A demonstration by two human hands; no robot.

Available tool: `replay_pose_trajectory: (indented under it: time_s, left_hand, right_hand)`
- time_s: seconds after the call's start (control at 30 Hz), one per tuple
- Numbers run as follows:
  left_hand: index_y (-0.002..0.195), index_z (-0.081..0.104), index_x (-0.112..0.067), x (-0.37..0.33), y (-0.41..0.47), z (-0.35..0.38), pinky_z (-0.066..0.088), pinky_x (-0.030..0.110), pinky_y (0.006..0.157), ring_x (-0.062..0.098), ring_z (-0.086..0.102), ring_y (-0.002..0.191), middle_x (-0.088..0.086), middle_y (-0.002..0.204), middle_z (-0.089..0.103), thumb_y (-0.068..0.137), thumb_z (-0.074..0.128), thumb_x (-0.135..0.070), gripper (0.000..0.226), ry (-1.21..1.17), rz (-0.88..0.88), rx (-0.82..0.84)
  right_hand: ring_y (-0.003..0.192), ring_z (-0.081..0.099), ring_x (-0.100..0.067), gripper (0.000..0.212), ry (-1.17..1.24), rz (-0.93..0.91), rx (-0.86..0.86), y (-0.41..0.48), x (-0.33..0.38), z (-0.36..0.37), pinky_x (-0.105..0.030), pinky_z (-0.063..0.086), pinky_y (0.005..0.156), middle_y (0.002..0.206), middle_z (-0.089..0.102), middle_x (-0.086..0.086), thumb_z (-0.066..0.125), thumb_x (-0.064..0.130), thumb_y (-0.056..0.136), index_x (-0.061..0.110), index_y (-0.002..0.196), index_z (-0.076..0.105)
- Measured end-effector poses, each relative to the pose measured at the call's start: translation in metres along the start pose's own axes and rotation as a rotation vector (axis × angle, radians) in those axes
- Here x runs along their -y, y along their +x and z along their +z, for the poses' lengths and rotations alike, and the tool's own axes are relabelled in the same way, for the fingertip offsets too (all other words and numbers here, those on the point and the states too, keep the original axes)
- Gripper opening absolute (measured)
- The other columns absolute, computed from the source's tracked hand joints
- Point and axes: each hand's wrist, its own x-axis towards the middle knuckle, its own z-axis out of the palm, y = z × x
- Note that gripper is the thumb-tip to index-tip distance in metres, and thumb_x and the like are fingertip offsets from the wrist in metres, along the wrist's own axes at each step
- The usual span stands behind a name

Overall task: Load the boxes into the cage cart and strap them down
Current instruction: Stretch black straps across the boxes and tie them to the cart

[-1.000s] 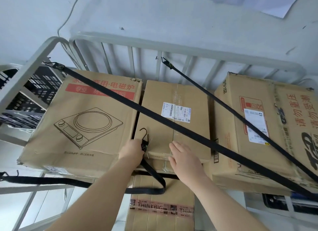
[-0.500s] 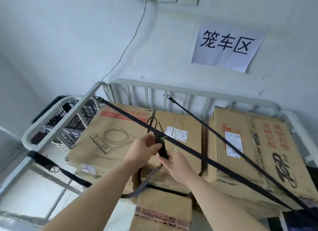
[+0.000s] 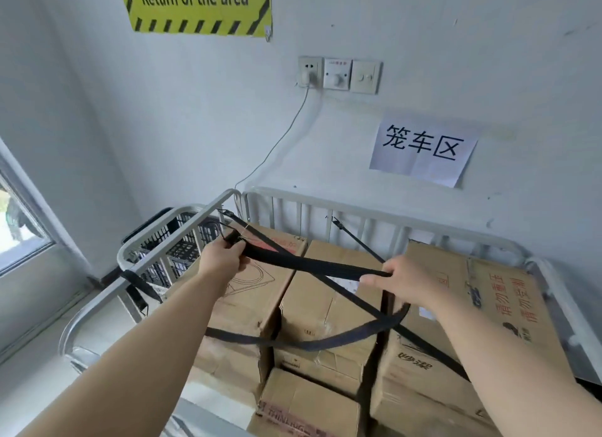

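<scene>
Head view: the left hand (image 3: 224, 257) is clenched round one end of a black strap (image 3: 309, 265), close to the left rear corner of the cage cart (image 3: 358, 208); a thin wire hook (image 3: 217, 227) shows just past its knuckles, beside the cart's left rail; the right hand (image 3: 411, 281) pinches the same strap further along between thumb and fingers, above the seam between the middle box (image 3: 325, 306) and the right box (image 3: 495, 306); between the two hands the strap runs taut and nearly level over the box tops; below the right hand it drops into a slack loop that sags across the front of the middle box and passes behind the left forearm; the boxes sit inside the cart, three side by side on top, the left box (image 3: 260, 293) printed with a line drawing of a cooktop, the right one with red characters; a front box (image 3: 303, 404) sealed with printed tape lies lower, nearest the camera; a second strap (image 3: 433, 352) hooked at the left rear corner crosses the tops diagonally toward the lower right; a third strap (image 3: 358, 239) hooked on the back rail slants down and disappears behind the right hand; a strap end (image 3: 135, 285) is wound round the left rail; a black crate (image 3: 182, 244) stands beyond that rail; on the wall hang a yellow sign (image 3: 195, 3), a socket panel (image 3: 338, 74) with a cable (image 3: 277, 143) plugged in, and a paper notice (image 3: 423, 149); a window (image 3: 19, 234) is at the far left.
</scene>
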Motion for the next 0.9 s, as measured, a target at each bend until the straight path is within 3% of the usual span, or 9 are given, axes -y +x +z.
replay_pose_trajectory:
  time_s: [0.1, 0.23, 0.3, 0.4, 0.53, 0.67, 0.73, 0.8, 0.9]
  left_hand:
    - [0.090, 0.060, -0.006, 0.003, -0.001, -0.007, 0.057, 0.034, 0.067, 0.018, 0.062, 0.057, 0.012, 0.072, 0.069, 0.093, 0.059, -0.013, 0.008, 0.034, -0.033, 0.009]
    - [0.093, 0.058, -0.005, 0.009, -0.005, -0.007, 0.059, 0.039, 0.074, 0.023, 0.068, 0.067, 0.015, 0.079, 0.070, 0.094, 0.056, -0.012, 0.007, -0.016, -0.075, 0.002]
    - [0.092, 0.058, -0.005, 0.011, -0.003, -0.010, 0.059, 0.037, 0.072, 0.025, 0.070, 0.072, 0.015, 0.082, 0.070, 0.095, 0.055, -0.010, 0.007, -0.077, -0.096, -0.005]
    - [0.090, 0.060, -0.005, 0.010, 0.007, -0.019, 0.060, 0.032, 0.064, 0.024, 0.072, 0.074, 0.013, 0.082, 0.073, 0.094, 0.057, -0.010, 0.007, -0.141, -0.119, 0.017]
    - [0.092, 0.063, -0.004, 0.007, 0.028, -0.028, 0.057, 0.025, 0.055, 0.022, 0.073, 0.073, 0.011, 0.079, 0.074, 0.092, 0.061, -0.010, 0.006, -0.164, -0.133, 0.085]
    - [0.099, 0.064, 0.000, 0.015, 0.061, -0.030, 0.060, 0.030, 0.064, 0.023, 0.072, 0.074, 0.016, 0.087, 0.073, 0.092, 0.062, -0.010, 0.012, -0.100, -0.145, 0.158]
    - [0.103, 0.064, 0.002, 0.022, 0.083, -0.035, 0.060, 0.035, 0.073, 0.027, 0.071, 0.078, 0.020, 0.093, 0.071, 0.091, 0.063, -0.009, 0.017, -0.091, -0.163, 0.170]
    - [0.104, 0.065, 0.003, 0.030, 0.107, -0.044, 0.058, 0.041, 0.081, 0.031, 0.069, 0.081, 0.022, 0.094, 0.071, 0.090, 0.065, -0.010, 0.020, -0.091, -0.183, 0.165]
    - [0.099, 0.071, -0.002, 0.041, 0.145, -0.067, 0.055, 0.025, 0.070, 0.017, 0.060, 0.066, 0.011, 0.082, 0.070, 0.087, 0.069, -0.014, 0.017, -0.032, -0.195, 0.146]
  right_hand:
    - [0.035, 0.029, -0.006, 0.058, -0.017, 0.033, -0.087, -0.007, -0.017, -0.023, -0.025, 0.026, 0.045, 0.039, 0.029, 0.011, 0.059, 0.073, 0.069, 0.021, 0.051, 0.041]
    - [0.046, 0.049, -0.009, 0.043, -0.055, 0.047, -0.021, -0.002, -0.008, -0.018, -0.026, 0.037, 0.048, 0.051, 0.052, 0.008, 0.063, 0.061, 0.078, 0.020, 0.065, 0.057]
    - [0.058, 0.059, -0.010, 0.032, -0.063, 0.045, 0.064, 0.007, 0.003, -0.002, -0.029, 0.047, 0.056, 0.064, 0.063, 0.005, 0.064, 0.054, 0.081, 0.022, 0.074, 0.061]
    - [0.075, 0.062, -0.009, 0.019, -0.062, 0.013, 0.161, 0.027, 0.020, 0.029, -0.033, 0.054, 0.075, 0.080, 0.065, 0.008, 0.069, 0.044, 0.080, 0.025, 0.081, 0.064]
    - [0.080, 0.059, -0.010, 0.029, 0.004, -0.034, 0.271, 0.068, 0.058, 0.082, -0.030, 0.052, 0.078, 0.084, 0.057, 0.012, 0.066, 0.034, 0.083, 0.019, 0.108, 0.064]
    - [0.106, 0.057, -0.009, 0.049, 0.223, -0.136, 0.338, 0.115, 0.127, 0.130, -0.028, 0.047, 0.090, 0.120, 0.061, 0.006, 0.066, 0.032, 0.087, 0.021, 0.133, 0.052]
    - [0.109, 0.055, -0.006, 0.058, 0.333, -0.189, 0.347, 0.134, 0.169, 0.152, -0.024, 0.044, 0.089, 0.124, 0.060, 0.008, 0.069, 0.039, 0.084, 0.024, 0.136, 0.049]
    - [0.110, 0.056, -0.007, 0.052, 0.388, -0.218, 0.348, 0.154, 0.205, 0.174, -0.027, 0.045, 0.093, 0.124, 0.062, 0.007, 0.069, 0.037, 0.085, 0.025, 0.133, 0.052]
    - [0.102, 0.063, -0.008, 0.029, 0.495, -0.232, 0.370, 0.181, 0.243, 0.200, -0.035, 0.050, 0.093, 0.110, 0.069, 0.006, 0.067, 0.027, 0.088, 0.022, 0.116, 0.064]
